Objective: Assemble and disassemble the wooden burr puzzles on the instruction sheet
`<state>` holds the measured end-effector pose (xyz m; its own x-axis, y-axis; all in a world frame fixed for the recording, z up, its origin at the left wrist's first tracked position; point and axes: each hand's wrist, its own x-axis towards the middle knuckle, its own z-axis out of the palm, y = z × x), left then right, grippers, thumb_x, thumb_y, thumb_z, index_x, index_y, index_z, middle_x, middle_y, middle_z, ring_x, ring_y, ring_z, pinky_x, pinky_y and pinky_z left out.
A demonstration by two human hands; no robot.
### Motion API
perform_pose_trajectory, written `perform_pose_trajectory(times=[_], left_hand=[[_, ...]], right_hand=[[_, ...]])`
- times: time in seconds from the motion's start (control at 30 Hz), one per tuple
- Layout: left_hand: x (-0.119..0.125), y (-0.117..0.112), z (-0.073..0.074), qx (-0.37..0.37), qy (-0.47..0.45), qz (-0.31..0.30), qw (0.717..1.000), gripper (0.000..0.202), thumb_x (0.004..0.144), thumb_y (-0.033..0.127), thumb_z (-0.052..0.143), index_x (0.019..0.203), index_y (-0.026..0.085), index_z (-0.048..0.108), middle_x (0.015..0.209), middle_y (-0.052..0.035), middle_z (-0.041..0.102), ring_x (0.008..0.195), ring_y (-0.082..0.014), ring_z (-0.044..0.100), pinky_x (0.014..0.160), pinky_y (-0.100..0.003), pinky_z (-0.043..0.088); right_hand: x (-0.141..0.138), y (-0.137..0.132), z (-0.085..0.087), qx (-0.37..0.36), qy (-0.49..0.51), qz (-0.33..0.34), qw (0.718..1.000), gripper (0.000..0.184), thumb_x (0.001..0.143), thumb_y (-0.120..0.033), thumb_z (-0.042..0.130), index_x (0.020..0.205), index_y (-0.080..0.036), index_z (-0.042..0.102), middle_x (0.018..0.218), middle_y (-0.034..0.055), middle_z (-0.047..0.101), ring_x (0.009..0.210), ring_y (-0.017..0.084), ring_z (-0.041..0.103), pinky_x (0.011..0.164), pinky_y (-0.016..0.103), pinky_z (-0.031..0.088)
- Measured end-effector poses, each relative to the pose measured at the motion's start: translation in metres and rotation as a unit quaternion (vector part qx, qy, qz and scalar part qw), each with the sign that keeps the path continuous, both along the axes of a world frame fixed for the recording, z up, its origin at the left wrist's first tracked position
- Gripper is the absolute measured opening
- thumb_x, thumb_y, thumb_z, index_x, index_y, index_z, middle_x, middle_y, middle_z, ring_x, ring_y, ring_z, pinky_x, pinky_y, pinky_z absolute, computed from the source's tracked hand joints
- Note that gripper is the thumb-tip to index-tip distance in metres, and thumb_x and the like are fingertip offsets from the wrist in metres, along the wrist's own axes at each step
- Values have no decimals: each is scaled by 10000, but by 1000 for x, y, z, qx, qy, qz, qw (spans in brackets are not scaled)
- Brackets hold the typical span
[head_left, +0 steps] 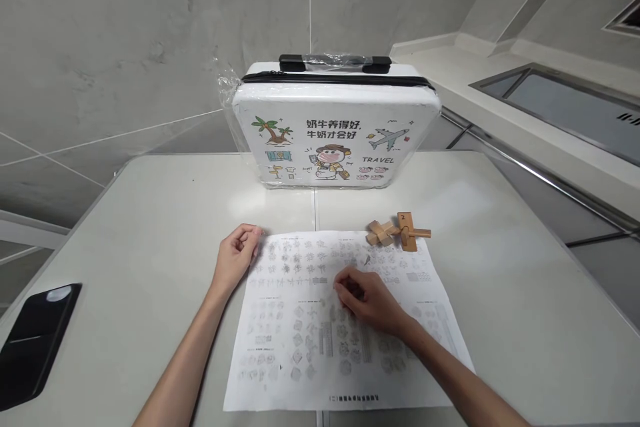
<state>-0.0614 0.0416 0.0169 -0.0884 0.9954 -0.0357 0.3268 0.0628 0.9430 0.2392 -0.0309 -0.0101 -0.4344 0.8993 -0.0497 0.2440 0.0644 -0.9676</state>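
Observation:
A large printed sheet of paper (pixel 280 320) lies on the table, covered with small diagrams; its bottom caption appears upside down. At its far left corner rests my left hand (pixel 239 250), fingers curled in, with nothing visible in them. My right hand (pixel 369 297) is over the middle of the sheet, loosely closed, thumb against the bent index finger, and I see nothing held. Beyond it, at the sheet's far right corner, a small group of interlocking wooden puzzle pieces (pixel 407 239) lies partly on the paper; one piece bears a "2".
A white cartoon-printed case (pixel 300 107) in clear plastic wrap stands upright at the table's back. A black phone-like object (pixel 37 347) lies at the left edge. The folding table (pixel 165 213) has a centre seam. A grey wall is behind, a pale counter to the right.

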Motion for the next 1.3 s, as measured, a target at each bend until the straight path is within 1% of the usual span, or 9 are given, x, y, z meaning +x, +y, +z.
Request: perform_pose_trajectory(times=[0.13, 0.27, 0.6, 0.8, 1.0, 1.3], left_hand=[[1, 0, -4, 11, -7, 26, 1000, 322, 962, 501, 656, 872, 192, 672, 565, 55, 464, 478, -96, 370, 469, -220, 296], [4, -1, -6, 14, -9, 37, 999, 314, 968, 494, 651, 856, 200, 661, 556, 56, 456, 477, -100, 368, 473, -226, 299], [4, -4, -9, 11, 0, 35, 999, 358, 959, 534, 663, 850, 193, 668, 552, 63, 449, 500, -105, 375, 500, -228, 305], [5, -5, -7, 3, 0, 33, 999, 374, 956, 550, 658, 846, 193, 668, 553, 62, 452, 493, -108, 374, 492, -233, 297], [5, -7, -8, 3, -1, 43, 999, 354, 959, 534, 658, 852, 196, 664, 556, 66, 444, 498, -106, 376, 496, -229, 302], [3, -5, -7, 9, 11, 43, 999, 339, 979, 524, 631, 891, 198, 664, 575, 52, 475, 507, -109, 393, 496, -230, 310]], right_hand=[[0, 0, -2, 1, -1, 7, 1000, 181, 1077, -316, 534, 929, -234, 599, 662, -27, 628, 539, 141, 583, 522, 250, 447], [1, -1, -3, -1, -4, 7, 1000, 173, 1075, -305, 534, 932, -236, 602, 664, -27, 632, 542, 143, 590, 523, 250, 445], [0, -3, -5, -11, -11, 1, 1000, 167, 1072, -299, 545, 924, -239, 596, 660, -29, 637, 540, 143, 595, 520, 250, 447], [0, -4, -8, -15, -17, -2, 1000, 168, 1074, -309, 546, 929, -241, 596, 661, -28, 633, 544, 147, 596, 522, 255, 434], [0, -3, -5, -10, -20, -3, 1000, 166, 1070, -310, 549, 931, -239, 605, 661, -26, 637, 544, 148, 593, 530, 259, 442], [-1, 0, -2, -11, 1, 5, 1000, 174, 1068, -304, 547, 921, -235, 611, 665, -22, 637, 546, 146, 588, 525, 254, 450]])
